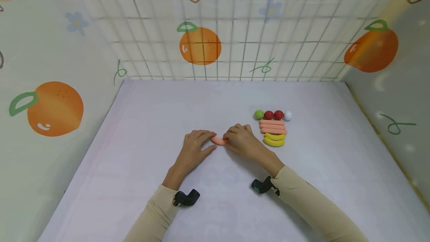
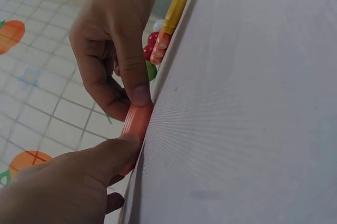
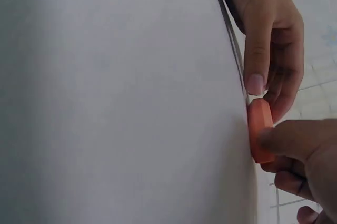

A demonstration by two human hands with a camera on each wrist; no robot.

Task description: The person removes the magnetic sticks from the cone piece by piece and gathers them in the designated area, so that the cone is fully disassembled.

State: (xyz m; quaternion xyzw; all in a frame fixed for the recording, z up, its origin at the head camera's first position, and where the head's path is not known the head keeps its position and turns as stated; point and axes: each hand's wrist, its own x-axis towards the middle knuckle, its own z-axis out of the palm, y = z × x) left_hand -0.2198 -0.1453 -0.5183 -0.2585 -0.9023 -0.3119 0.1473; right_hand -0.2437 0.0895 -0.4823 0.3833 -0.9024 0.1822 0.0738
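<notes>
A short, curved orange-pink stick (image 1: 219, 141), like a toy sausage, lies on the pale tabletop between the two hands. My right hand (image 1: 244, 143) pinches its right end between thumb and fingers; in the right wrist view the thumb (image 3: 274, 138) presses on the stick (image 3: 260, 124). At the left end, a fingertip of my left hand (image 1: 195, 150) touches the stick, while its thumb is spread a little away from it on the near side. The right wrist view shows the left hand (image 3: 274, 39) with its thumb tip just off the stick's end.
Right of the hands sit a row of balls, green (image 1: 259, 114), red (image 1: 268, 115), red (image 1: 279, 114) and white (image 1: 288, 115), then straight pink sticks (image 1: 272, 126) and yellow banana-shaped pieces (image 1: 274, 140). A white grid wall (image 1: 242, 51) stands behind the table.
</notes>
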